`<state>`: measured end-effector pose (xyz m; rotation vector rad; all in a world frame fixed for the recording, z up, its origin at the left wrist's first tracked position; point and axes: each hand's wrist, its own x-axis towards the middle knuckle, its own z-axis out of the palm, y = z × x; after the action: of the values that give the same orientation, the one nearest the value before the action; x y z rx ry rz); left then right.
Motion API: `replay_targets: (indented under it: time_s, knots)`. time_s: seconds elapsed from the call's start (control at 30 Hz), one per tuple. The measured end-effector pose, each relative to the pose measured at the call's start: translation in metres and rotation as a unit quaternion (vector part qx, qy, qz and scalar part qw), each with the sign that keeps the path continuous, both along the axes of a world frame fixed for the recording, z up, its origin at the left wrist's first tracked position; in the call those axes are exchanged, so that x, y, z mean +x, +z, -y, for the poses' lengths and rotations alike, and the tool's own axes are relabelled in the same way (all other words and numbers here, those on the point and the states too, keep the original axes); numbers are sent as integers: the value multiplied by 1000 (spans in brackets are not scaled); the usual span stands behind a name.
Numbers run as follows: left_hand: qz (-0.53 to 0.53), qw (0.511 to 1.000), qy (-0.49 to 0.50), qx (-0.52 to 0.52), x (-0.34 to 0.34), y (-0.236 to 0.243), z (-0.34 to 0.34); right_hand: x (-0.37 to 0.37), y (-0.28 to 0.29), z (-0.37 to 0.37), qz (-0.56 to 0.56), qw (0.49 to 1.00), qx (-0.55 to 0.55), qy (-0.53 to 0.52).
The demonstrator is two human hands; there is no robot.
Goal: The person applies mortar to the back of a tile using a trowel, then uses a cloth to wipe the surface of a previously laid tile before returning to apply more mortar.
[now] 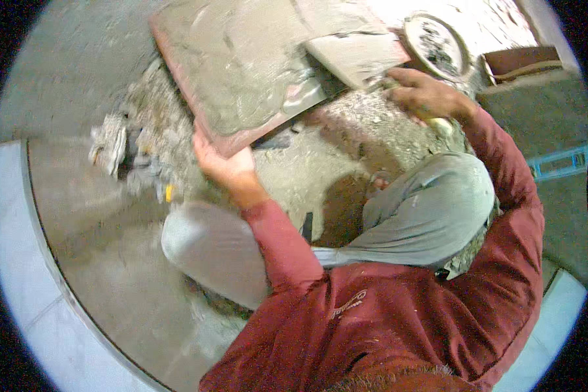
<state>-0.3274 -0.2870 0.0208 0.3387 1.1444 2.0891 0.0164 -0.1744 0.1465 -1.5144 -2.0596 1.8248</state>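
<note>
A large square tile (235,59) with reddish edges is tilted up in front of me, its upper face smeared with wet grey mortar. At its near left corner my left hand (225,163) is closed on the edge, the thumb along the side. My right hand (428,95) is wrapped round the handle of a trowel, partly hidden by the fingers. The trowel's wide blade (356,57), coated in mortar, lies over the tile's right edge. A smooth patch of mortar shows beside the blade.
Beyond my right hand stands a round pale container (438,46) with grey residue inside. A brown tile piece (521,64) rests at the right, with a blue spirit level (558,163) nearer. Rubble (137,147) lies left; pale floor tiles (29,261) line the left side.
</note>
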Motion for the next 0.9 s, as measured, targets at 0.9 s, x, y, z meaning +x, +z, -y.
replay_targets:
  time_s: [0.9]
  knots:
    - [193,976,-14,103,-2,-1,2,-119,-65,-130,196,457,845,197]
